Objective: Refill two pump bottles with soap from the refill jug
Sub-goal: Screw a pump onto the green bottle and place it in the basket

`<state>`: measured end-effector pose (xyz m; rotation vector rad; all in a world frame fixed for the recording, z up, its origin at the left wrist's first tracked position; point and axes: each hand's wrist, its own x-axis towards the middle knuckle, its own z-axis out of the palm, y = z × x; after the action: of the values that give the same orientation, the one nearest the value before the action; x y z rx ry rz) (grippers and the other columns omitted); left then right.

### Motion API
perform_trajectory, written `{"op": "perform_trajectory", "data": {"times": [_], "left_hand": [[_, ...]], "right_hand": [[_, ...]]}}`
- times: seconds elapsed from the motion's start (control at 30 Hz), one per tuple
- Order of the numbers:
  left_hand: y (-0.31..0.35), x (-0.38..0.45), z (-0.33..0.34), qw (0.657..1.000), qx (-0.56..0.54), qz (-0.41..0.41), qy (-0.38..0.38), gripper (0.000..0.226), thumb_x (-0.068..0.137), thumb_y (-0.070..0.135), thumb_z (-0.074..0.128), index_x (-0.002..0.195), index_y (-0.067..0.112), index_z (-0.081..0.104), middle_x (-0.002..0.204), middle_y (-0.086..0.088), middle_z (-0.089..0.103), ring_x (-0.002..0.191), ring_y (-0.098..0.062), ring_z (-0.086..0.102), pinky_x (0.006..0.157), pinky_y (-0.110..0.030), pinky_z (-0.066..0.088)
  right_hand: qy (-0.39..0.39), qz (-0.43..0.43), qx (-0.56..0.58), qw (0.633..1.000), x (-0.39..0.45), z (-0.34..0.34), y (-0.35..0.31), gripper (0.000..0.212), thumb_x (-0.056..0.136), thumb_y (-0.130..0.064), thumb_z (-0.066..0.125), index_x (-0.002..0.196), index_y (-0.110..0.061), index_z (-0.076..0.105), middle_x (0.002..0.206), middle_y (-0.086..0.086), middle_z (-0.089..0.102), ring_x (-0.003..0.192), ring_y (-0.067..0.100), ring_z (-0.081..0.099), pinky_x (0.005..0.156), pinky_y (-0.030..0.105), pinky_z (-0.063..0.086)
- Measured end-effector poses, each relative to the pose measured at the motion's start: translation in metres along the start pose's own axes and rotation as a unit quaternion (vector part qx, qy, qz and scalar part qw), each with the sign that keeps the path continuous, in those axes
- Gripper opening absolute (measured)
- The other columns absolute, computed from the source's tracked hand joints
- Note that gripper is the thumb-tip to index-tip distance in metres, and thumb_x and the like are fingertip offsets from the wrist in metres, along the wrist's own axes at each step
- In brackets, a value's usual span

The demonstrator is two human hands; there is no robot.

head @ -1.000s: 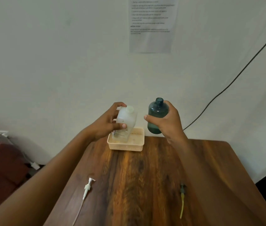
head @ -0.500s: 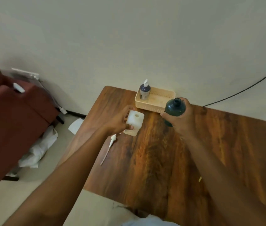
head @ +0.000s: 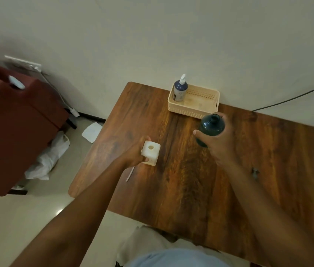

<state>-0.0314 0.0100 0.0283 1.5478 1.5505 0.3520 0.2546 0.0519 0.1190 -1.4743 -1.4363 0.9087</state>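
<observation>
Currently: left grip [head: 136, 154] clamped on uncapped jug [head: 151, 152]; right grip [head: 217, 138] clamped on open bottle [head: 211, 125]. Pouring not begun; capped second bottle [head: 180, 90] beyond, in basket [head: 194, 111].

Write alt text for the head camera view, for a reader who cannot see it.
Seen from above, the left hand grips an open white refill jug and the right hand an uncapped dark teal bottle, over a wooden table. A blue pump bottle stands in a beige basket at the far edge.
</observation>
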Motion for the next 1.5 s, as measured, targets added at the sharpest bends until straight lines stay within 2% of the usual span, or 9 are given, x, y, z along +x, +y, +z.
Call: {"op": "perform_trajectory", "data": {"times": [0.3, 0.4, 0.53, 0.73, 0.87, 0.93, 1.1, 1.37, 1.5], "left_hand": [[-0.027, 0.014, 0.01, 0.999, -0.044, 0.007, 0.0, 0.06, 0.086, -0.012, 0.072, 0.136, 0.0, 0.04, 0.125, -0.023, 0.059, 0.115, -0.032, 0.064, 0.088, -0.034, 0.059], [-0.021, 0.017, 0.006, 0.999, -0.037, 0.001, -0.021, 0.076, 0.075, -0.003, 0.087, 0.136, 0.014, 0.044, 0.123, -0.002, 0.061, 0.112, -0.011, 0.063, 0.086, -0.027, 0.054], [0.008, 0.026, -0.003, 0.999, -0.032, -0.013, -0.01, 0.107, 0.072, 0.013, 0.093, 0.156, 0.026, 0.027, 0.124, 0.009, 0.056, 0.108, -0.006, 0.059, 0.076, -0.01, 0.047], [0.097, 0.049, 0.009, 0.993, 0.091, 0.057, 0.039, 0.098, 0.079, 0.039, 0.088, 0.158, 0.024, 0.032, 0.159, -0.005, 0.041, 0.141, -0.021, 0.04, 0.097, -0.021, 0.023], [0.144, 0.076, 0.045, 0.99, 0.095, 0.106, -0.002, 0.093, 0.083, 0.039, 0.085, 0.158, 0.022, 0.033, 0.164, -0.006, 0.035, 0.15, -0.025, 0.034, 0.112, -0.03, 0.027], [0.16, 0.091, 0.07, 0.99, 0.076, 0.119, -0.023, 0.089, 0.081, 0.034, 0.086, 0.155, 0.022, 0.037, 0.16, -0.005, 0.04, 0.147, -0.026, 0.039, 0.117, -0.038, 0.035], [0.195, 0.13, 0.143, 0.986, 0.098, 0.123, -0.054, 0.094, 0.078, 0.038, 0.088, 0.156, 0.021, 0.037, 0.16, -0.008, 0.041, 0.146, -0.027, 0.041, 0.119, -0.043, 0.038], [0.243, 0.175, 0.268, 0.98, 0.125, 0.094, -0.124, 0.084, 0.088, 0.029, 0.079, 0.158, 0.023, 0.032, 0.15, -0.009, 0.051, 0.131, -0.028, 0.056, 0.099, -0.034, 0.05], [0.265, 0.182, 0.329, 0.975, 0.137, 0.068, -0.159, 0.062, 0.097, 0.032, 0.069, 0.151, 0.015, 0.044, 0.147, -0.007, 0.054, 0.133, -0.029, 0.054, 0.1, -0.028, 0.038]], "right_hand": [[0.019, 0.01, 0.035, 0.999, 0.003, 0.007, 0.002, 0.071, 0.068, -0.02, 0.094, 0.126, -0.03, 0.054, 0.118, -0.02, 0.057, 0.111, 0.0, 0.056, 0.09, 0.02, 0.053], [0.025, 0.011, 0.041, 0.999, 0.004, -0.003, 0.006, 0.069, 0.069, -0.021, 0.094, 0.125, -0.031, 0.055, 0.118, -0.018, 0.059, 0.111, -0.002, 0.057, 0.086, 0.017, 0.053], [0.048, 0.02, 0.051, 0.997, 0.004, -0.025, 0.017, 0.069, 0.069, -0.021, 0.094, 0.124, -0.032, 0.055, 0.119, -0.017, 0.059, 0.111, 0.0, 0.057, 0.084, 0.013, 0.052], [0.1, 0.035, 0.042, 0.993, -0.002, -0.083, 0.045, 0.066, 0.067, -0.026, 0.094, 0.118, -0.04, 0.055, 0.114, -0.02, 0.06, 0.105, -0.01, 0.056, 0.079, 0.006, 0.048], [0.142, 0.055, 0.033, 0.988, -0.011, -0.129, 0.07, 0.066, 0.065, -0.029, 0.094, 0.12, -0.039, 0.058, 0.115, -0.02, 0.064, 0.107, -0.001, 0.06, 0.084, 0.016, 0.052], [0.163, 0.063, 0.031, 0.984, -0.016, -0.153, 0.083, 0.063, 0.064, -0.03, 0.094, 0.115, -0.044, 0.059, 0.111, -0.027, 0.063, 0.105, -0.007, 0.059, 0.081, 0.01, 0.051], [0.208, 0.095, 0.031, 0.973, -0.028, -0.212, 0.115, 0.065, 0.063, -0.026, 0.095, 0.117, -0.036, 0.06, 0.109, -0.021, 0.065, 0.101, -0.008, 0.061, 0.082, 0.013, 0.05], [0.222, 0.12, 0.001, 0.968, -0.041, -0.27, 0.155, 0.062, 0.063, -0.024, 0.095, 0.107, -0.046, 0.056, 0.103, -0.047, 0.057, 0.101, -0.019, 0.055, 0.077, -0.003, 0.041], [0.228, 0.142, 0.01, 0.963, -0.042, -0.287, 0.175, 0.062, 0.062, -0.022, 0.096, 0.108, -0.042, 0.059, 0.102, -0.04, 0.061, 0.1, -0.016, 0.057, 0.076, -0.001, 0.042]]}}
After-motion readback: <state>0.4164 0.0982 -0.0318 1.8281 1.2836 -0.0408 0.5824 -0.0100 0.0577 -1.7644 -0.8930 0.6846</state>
